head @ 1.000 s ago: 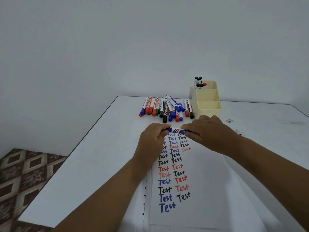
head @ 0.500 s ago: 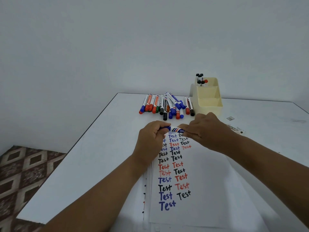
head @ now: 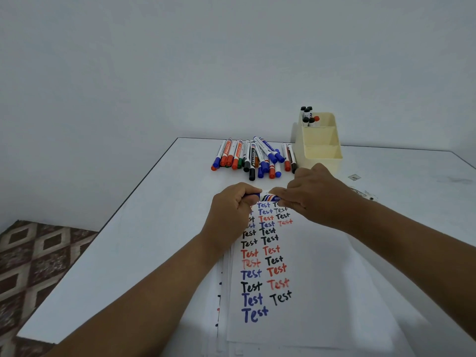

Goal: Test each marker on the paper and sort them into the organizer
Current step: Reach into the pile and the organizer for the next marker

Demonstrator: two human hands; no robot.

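White table [head: 144, 240], patterned floor [head: 38, 266].

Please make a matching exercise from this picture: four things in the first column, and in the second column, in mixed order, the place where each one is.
Things:
1. blue marker
2. organizer
3. loose markers
4. paper

Places:
A. lying in a pile on the table, left of the cream box
B. held between the left hand and the right hand
C. flat on the table under both forearms, with "Test" written in rows
D. standing at the far side of the table, with a few markers in its rear compartment

Pairs: 1-B, 2-D, 3-A, 4-C
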